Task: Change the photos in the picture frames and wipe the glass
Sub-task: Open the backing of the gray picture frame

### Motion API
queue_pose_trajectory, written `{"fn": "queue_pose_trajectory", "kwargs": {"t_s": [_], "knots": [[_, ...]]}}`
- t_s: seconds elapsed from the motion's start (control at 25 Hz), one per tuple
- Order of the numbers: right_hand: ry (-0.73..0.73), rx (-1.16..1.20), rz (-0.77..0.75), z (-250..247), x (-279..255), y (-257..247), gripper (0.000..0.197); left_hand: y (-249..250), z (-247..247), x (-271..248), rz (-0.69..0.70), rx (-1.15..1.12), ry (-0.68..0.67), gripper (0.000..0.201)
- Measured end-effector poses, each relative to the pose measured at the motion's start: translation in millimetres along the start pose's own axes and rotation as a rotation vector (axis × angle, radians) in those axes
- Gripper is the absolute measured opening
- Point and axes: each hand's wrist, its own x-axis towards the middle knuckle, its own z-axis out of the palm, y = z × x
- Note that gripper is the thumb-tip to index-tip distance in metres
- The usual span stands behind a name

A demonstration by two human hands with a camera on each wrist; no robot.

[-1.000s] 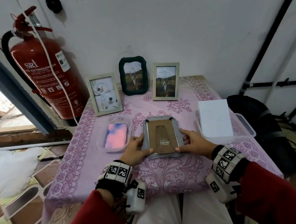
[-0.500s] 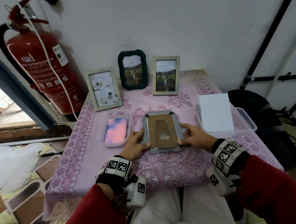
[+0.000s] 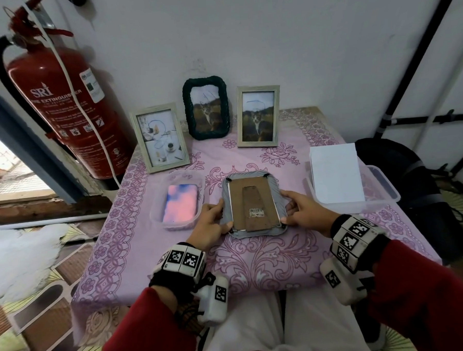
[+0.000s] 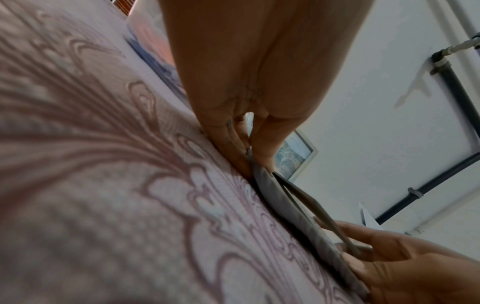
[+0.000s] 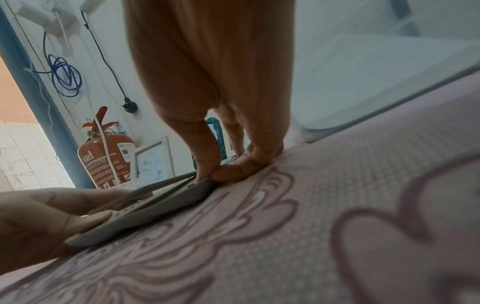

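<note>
While both hands pinch its side edges, the grey frame [image 3: 253,205] lies face down on the pink cloth [image 3: 256,257], brown backing [image 3: 253,201] up, likely so the back can be opened. Left hand [image 3: 210,224]: thumb on top of the left rim, fingers [image 4: 231,148] curled against the edge, steadying it. Just left of that hand sits a tub [image 3: 157,214] holding a pink sponge or cloth, cannot tell which. Right hand [image 3: 304,211]: thumb on the lower right corner, fingers [image 5: 249,162] curled beside the rim. Right of it, a tub [image 3: 381,194] with white sheets, probably new photos.
</note>
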Motion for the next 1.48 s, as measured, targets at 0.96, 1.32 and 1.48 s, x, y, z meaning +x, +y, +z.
{"fn": "queue_pose_trajectory", "kwargs": {"t_s": [0.96,1.32,1.48], "knots": [[0.319,-0.251,0.030,-8.0,78.7,-37.1,0.036,47.5,-7.4,85.1,0.056,0.602,0.156,0.036],[0.426,-0.215,0.087,-12.0,102.6,-37.2,0.023,41.2,-5.5,103.9,0.028,0.568,0.270,0.022],[0.424,-0.177,0.082,-12.6,102.6,-33.1,0.024,38.7,-8.3,107.3,0.031,0.552,0.275,0.021]]}}
